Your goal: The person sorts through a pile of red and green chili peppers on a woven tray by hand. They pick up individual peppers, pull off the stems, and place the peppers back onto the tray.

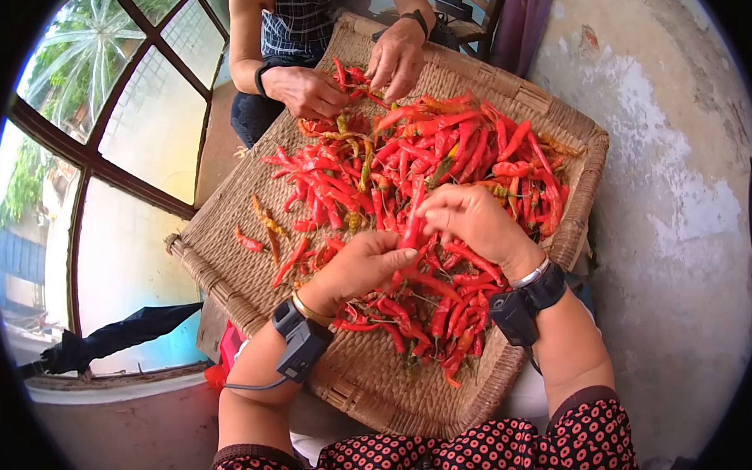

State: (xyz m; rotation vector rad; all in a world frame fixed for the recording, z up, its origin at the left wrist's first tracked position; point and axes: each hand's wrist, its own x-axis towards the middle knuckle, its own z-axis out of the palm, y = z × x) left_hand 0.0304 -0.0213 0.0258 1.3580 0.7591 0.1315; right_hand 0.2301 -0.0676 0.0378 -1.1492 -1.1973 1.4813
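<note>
Over the middle of a woven tray point(348, 389), my left hand point(365, 264) pinches a red chili pepper point(411, 230) between thumb and fingers. My right hand point(472, 223) is closed at the same pepper's upper part, its thumb and fingertips together. Behind my hands lies a large heap of red peppers point(439, 146), a few of them green or orange. A smaller pile of red peppers point(457, 315) lies between my forearms. Several orange and red peppers point(268, 222) are scattered to the left on the weave.
Across the tray a person's two hands point(309, 90) handle peppers at its far edge. A folded black umbrella point(131, 330) lies by the window point(145, 144) at left. A plastered wall point(656, 184) stands at right, a wooden chair point(472, 20) behind.
</note>
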